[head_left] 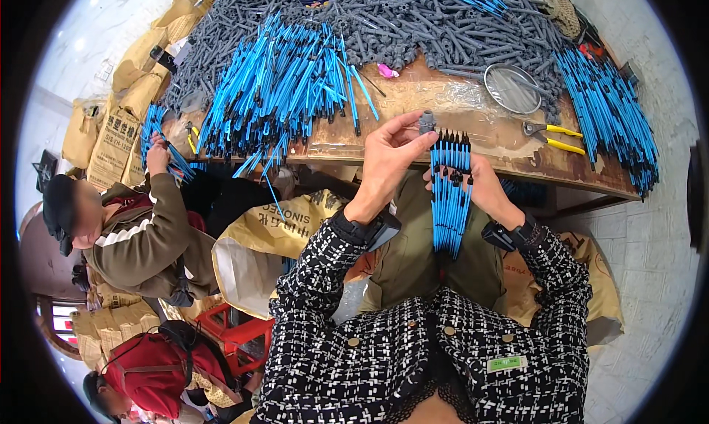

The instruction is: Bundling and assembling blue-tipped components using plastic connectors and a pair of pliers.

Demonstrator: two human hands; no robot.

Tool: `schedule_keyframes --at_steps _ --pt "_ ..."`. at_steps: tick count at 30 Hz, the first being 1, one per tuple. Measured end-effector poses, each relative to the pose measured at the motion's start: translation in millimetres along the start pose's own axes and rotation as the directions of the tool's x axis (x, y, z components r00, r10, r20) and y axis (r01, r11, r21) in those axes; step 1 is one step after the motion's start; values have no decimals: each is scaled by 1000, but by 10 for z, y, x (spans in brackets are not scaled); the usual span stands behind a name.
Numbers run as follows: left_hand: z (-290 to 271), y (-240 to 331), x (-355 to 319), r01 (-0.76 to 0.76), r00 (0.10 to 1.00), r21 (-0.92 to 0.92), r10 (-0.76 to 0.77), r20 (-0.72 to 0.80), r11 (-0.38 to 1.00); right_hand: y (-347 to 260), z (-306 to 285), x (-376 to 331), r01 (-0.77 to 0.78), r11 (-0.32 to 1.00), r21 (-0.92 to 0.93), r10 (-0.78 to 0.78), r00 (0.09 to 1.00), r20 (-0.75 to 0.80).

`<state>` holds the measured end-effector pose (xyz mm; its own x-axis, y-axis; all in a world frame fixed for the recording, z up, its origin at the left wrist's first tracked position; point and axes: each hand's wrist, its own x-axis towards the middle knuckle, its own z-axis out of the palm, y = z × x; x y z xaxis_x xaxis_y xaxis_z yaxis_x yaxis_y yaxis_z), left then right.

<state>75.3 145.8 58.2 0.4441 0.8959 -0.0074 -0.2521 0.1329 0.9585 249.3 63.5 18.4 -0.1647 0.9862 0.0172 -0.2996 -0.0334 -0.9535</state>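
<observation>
A short grey plastic fitting point(427, 123) is pinched upright between the thumb and fingers of my left hand point(391, 158), just past the table's front edge. Close beside it, my right hand point(487, 190) is closed round a bundle of thin blue rods point(449, 221) with black tips. The bundle points away from me, its black tips almost level with the fitting. Part of my right hand is hidden behind the rods. Whether the fitting touches any rod, I cannot tell.
Grey fittings point(413, 29) are heaped across the table's back. Blue rods lie in a left pile point(277, 81) and a right pile point(609, 118). Yellow-handled pliers point(554, 138) and a round clear dish point(511, 88) lie front right. A co-worker point(148, 228) sits left, beside a sack point(258, 239).
</observation>
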Motion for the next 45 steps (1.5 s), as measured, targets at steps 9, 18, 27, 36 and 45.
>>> schedule_keyframes --at_steps 9,18,27,36,45 --pt "1 -11 38 -40 999 7 40 19 999 -104 24 12 -64 997 -35 64 998 -1" --pt "-2 -10 68 -60 998 57 59 29 997 -52 1 27 -95 995 -43 94 995 -18" --pt "22 3 40 -52 999 50 51 9 997 100 122 -128 137 969 -205 -193 938 -288" --pt "42 17 -4 -93 994 336 107 -24 937 57 94 -146 35 923 -383 -145 954 -264" --pt "49 77 -71 -67 995 236 48 85 970 -59 110 -202 62 865 -499 -203 950 -235"
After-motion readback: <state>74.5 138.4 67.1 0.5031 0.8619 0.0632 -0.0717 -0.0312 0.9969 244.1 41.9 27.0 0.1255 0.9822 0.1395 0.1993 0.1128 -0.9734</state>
